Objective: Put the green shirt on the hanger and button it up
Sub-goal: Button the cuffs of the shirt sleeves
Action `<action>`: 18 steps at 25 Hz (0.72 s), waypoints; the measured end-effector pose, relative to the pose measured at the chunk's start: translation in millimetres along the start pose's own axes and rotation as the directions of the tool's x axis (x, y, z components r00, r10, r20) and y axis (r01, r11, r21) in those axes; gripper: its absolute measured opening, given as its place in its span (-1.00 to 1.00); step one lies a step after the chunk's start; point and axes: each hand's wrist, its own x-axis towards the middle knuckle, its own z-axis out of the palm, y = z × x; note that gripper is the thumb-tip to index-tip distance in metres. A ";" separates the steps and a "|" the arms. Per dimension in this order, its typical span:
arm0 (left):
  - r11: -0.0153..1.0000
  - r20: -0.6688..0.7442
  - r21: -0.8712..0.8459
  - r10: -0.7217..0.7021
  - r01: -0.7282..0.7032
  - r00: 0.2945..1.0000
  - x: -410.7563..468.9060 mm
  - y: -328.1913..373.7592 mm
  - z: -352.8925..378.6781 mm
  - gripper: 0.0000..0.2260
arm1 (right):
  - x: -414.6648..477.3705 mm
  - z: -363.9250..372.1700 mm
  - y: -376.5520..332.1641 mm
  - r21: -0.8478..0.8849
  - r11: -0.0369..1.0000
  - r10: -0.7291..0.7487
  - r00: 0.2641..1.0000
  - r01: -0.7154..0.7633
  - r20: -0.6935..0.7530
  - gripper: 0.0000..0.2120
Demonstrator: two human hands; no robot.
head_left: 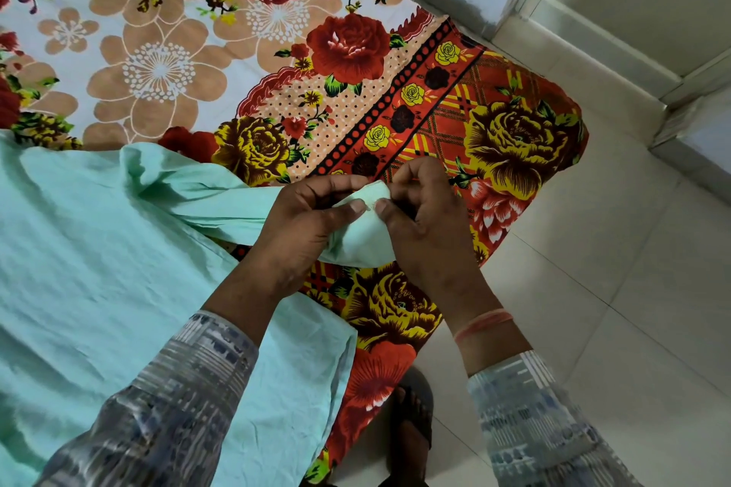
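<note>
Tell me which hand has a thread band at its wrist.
The right hand: an orange thread band circles its wrist. The left hand shows none. Both pinch the green shirt.

The green shirt (99,249) is pale mint, creased, spread flat on the floral bedsheet (158,63). One sleeve (221,202) (cuff end raised) extends rightward, pinched between the left hand (300,229) and right hand (431,233).

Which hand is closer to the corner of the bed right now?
Right. The right hand pinches the green shirt's sleeve end on the side toward the bed corner; the left hand pinches it from the far side.
</note>
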 end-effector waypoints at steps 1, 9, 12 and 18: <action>1.000 -0.007 -0.016 -0.005 0.005 1.000 0.6 -1.7 -0.8 -0.71 | -0.3 1.6 -0.6 0.028 0.999 0.037 0.999 -0.037 0.022 -0.79; 0.998 -0.033 0.055 0.034 -0.032 0.999 -9.1 2.0 10.7 -0.76 | -4.8 -1.6 4.4 0.334 0.895 0.238 0.950 -0.295 0.202 -0.73; 1.000 -0.083 0.009 -0.014 0.014 0.996 -10.5 3.2 17.4 -0.79 | -4.0 -0.5 6.7 0.228 0.936 0.229 0.956 -0.267 0.182 -0.70; 0.999 0.001 -0.035 -0.005 0.005 1.000 -10.2 5.9 12.1 -0.63 | -4.8 2.5 -2.4 0.081 0.990 0.098 0.983 -0.111 0.153 -0.75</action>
